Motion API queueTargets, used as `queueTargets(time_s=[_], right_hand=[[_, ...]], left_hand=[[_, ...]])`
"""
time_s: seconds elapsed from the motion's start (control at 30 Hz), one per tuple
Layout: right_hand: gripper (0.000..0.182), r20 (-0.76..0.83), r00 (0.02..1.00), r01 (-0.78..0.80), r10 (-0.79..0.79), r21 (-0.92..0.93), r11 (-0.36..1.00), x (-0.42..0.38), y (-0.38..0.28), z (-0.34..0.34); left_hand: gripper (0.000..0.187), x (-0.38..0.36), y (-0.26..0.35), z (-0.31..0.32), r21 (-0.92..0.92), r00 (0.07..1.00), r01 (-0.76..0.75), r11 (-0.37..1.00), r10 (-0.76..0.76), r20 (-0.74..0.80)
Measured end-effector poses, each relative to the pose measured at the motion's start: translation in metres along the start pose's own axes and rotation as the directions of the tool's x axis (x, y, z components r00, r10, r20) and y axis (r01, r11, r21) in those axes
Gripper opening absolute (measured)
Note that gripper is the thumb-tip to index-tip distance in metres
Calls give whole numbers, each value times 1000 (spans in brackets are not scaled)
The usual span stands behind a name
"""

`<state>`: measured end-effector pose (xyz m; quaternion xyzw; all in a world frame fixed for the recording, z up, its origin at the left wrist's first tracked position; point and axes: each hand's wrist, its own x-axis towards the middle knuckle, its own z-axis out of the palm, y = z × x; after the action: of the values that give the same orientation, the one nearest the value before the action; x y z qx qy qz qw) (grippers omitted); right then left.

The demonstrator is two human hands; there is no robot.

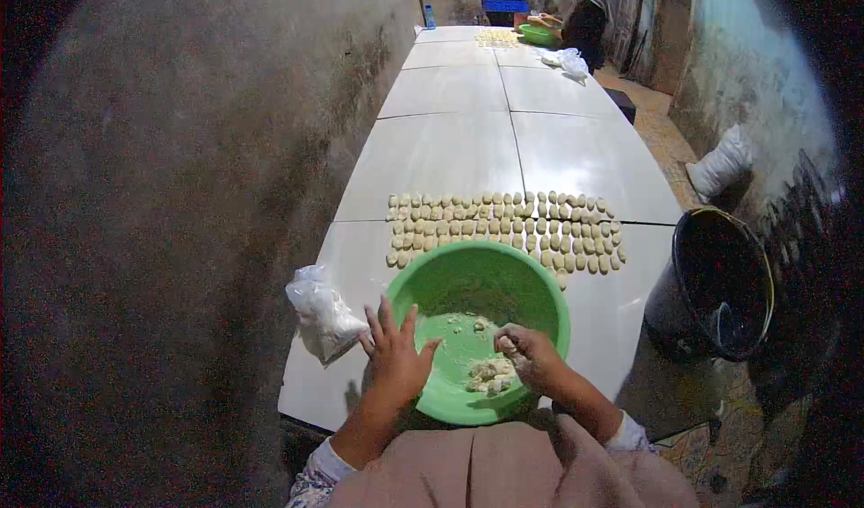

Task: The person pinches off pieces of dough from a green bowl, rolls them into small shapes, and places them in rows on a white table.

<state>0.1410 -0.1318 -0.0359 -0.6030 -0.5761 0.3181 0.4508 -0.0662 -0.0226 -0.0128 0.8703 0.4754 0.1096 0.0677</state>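
Observation:
A large green bowl (557,305) stands on the white table in front of me, with crumbly pale dough (490,376) on its bottom and smaller bits scattered behind it. My left hand (396,357) is over the bowl's left side, fingers spread, holding nothing. Over the right side, my right hand (533,357) is closed, and a pale bit of dough (508,344) shows between its fingers. Beyond the bowl, several rows of small oval dough pieces (504,227) lie on the table. A clear plastic bag of white powder (326,321) sits left of my left hand.
A black bucket (661,296) with a clear vessel inside stands at the table's right. A white sack (723,162) leans against the right wall. At the table's far end, a person (589,31) is beside another green bowl (538,35) and more dough pieces. A bare wall borders the left.

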Motion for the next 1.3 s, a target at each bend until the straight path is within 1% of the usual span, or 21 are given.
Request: queueTargets(time_s=[0.03,0.1,0.2,0.23,0.3,0.33,0.47,0.5,0.53,0.57,0.63,0.67,0.7,0.77,0.8,0.9,0.97,1.03,1.1,1.17,1.3], right_hand=[[14,59,998,-22,28,-99,995,-2,-7,-5],[17,36,996,-81,86,-118,990,-2,-17,-6],[17,-136,989,-69,65,-25,997,-3,-34,-7],[17,-131,990,-63,59,-26,998,-4,-34,-7],[19,28,983,-181,183,-65,981,-8,-31,-12],[18,-30,983,-185,183,-79,980,-10,-39,-10],[17,-111,994,-2,-6,-65,998,-14,-19,-4],[18,-112,993,-41,48,60,997,-16,-19,-3],[21,-104,989,-81,102,183,980,-17,-19,-3],[21,-98,990,-81,100,180,980,-16,-19,0],[30,-23,979,-164,202,495,853,-10,-18,3],[41,33,981,-179,190,523,834,-9,-18,1],[41,25,982,-174,189,520,836,-8,-20,-1],[53,159,928,-304,338,848,434,-8,-22,-4],[64,154,934,-297,322,835,463,-6,-15,-2],[64,137,932,-281,336,858,429,-10,-8,4],[65,189,923,-325,334,848,419,-10,-5,5],[61,201,898,-402,391,737,543,-12,-20,3],[58,261,898,-429,354,699,572,-16,-16,1],[64,210,939,-333,271,743,580,-20,-5,9],[62,204,957,-288,206,584,759,-20,-5,6]], left_hand=[[62,1,2,-4,-42,991,89,995,-84,101],[63,0,-1,-7,-12,988,57,998,-55,142],[61,8,-18,0,-17,961,-219,976,218,169],[61,9,-17,-2,-15,963,-214,977,213,164],[58,9,-10,-5,24,953,-239,971,230,197],[55,9,-8,-2,61,955,-248,967,234,185],[52,3,5,-1,-144,919,-370,918,384,93],[52,0,13,1,-144,920,-367,919,381,90],[52,-4,22,4,-464,914,-313,829,395,89],[51,-7,28,6,-732,909,-224,643,408,80],[51,-9,35,8,-757,915,-224,614,400,54],[51,-7,40,10,-779,915,-227,584,401,34],[51,-6,43,10,-799,914,-233,554,405,14],[51,-6,47,8,-803,910,-251,540,414,-6],[50,-7,47,7,-807,911,-261,530,412,-23],[44,-7,48,16,-748,899,-361,557,420,-122],[36,-5,50,13,-627,841,-475,618,529,-116],[34,-9,49,6,-622,867,-442,646,486,-111],[33,-11,53,4,-628,895,-393,671,435,-96],[24,-9,42,33,-553,876,-479,682,408,-255],[22,-18,50,18,-567,913,-406,717,352,-208]])
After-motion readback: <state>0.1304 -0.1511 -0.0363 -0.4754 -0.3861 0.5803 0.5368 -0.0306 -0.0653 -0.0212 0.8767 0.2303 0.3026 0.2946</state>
